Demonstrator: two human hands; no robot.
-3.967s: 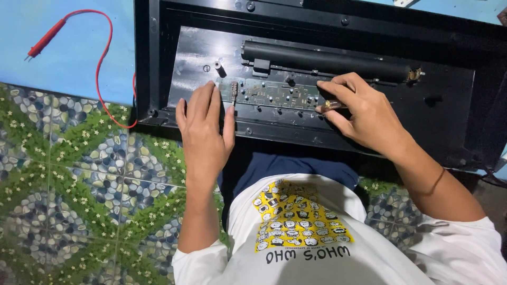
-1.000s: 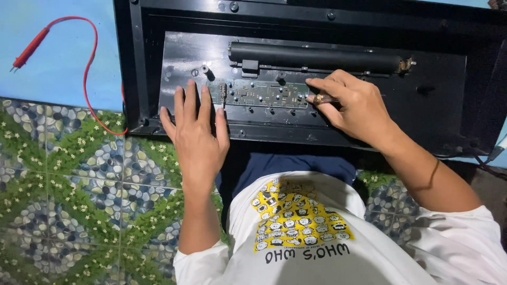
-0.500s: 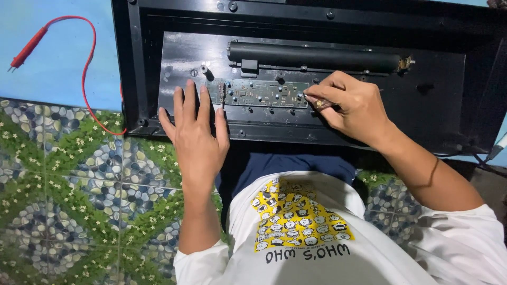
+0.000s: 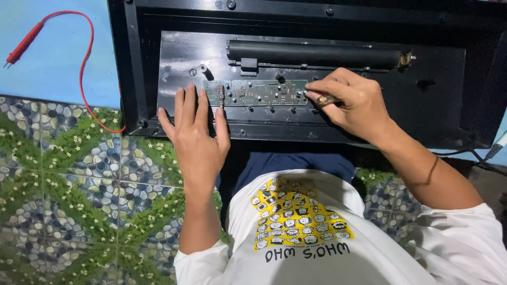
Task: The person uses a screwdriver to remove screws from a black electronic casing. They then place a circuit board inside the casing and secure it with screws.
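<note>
**Hands at work on a circuit board inside an opened black casing**

We see the casing (image 4: 296, 79), the largest thing here, lying open on a patterned floor (image 4: 79, 200); we place everything else from it. A blue sheet (image 4: 53, 68) lies to the casing's left, and across it runs a red lead (image 4: 84, 58) ending in a red probe (image 4: 21, 50), well apart from both hands. Inside the casing, along its far side, sits a long black tube (image 4: 314, 53). Just on the near side of the tube, in the casing's middle, lies the narrow green board (image 4: 256, 93).

The left hand (image 4: 195, 140) lies flat and spread over the casing's near left part, fingertips touching the board's left end; it holds nothing. The right hand (image 4: 351, 105) is closed in a pinch on a small metal-tipped tool (image 4: 323, 98) at the board's right end. What kind of tool it is we cannot tell, as the fingers hide most of it.

In our judgement the work goes best with the flat hand pressing firmly, so the board cannot shift, and with the tool brought squarely and lightly to its one spot, since the parts there are small and closely set. We would keep the wrist low against the casing for steadiness, and the lead clear of the opening.
</note>
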